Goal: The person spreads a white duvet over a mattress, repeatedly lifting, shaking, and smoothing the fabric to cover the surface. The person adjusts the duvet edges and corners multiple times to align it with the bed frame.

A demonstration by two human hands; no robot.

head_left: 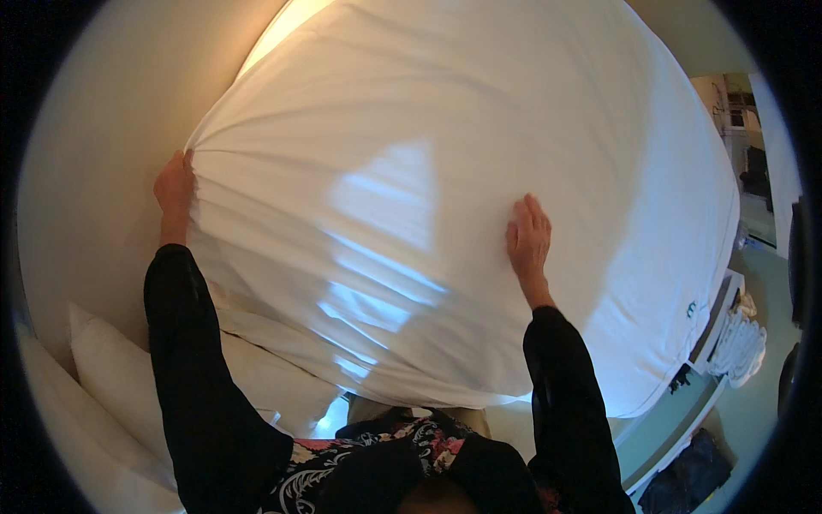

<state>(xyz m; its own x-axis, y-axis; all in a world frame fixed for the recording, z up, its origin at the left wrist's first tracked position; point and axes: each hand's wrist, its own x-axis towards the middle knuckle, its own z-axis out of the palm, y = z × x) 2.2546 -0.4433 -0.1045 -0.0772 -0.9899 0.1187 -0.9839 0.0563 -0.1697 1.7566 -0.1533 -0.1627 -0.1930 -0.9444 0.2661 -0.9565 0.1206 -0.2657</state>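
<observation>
A large white sheet (479, 111) covers the bed in front of me. My left hand (175, 184) is closed on the sheet's edge at the far left, by the wall. Creases fan out from that grip across the cloth. Farther right, my right hand (529, 238) lies flat on the sheet with its fingers stretched out, holding nothing. Patches of bright light fall on the cloth between the two hands. What lies under the sheet is hidden.
White pillows (116, 360) lie at the lower left beside the wall (103, 171). To the right, a bundle of white cloth (738, 347) sits near a low ledge. A dark bag-like item (689, 475) rests at the lower right.
</observation>
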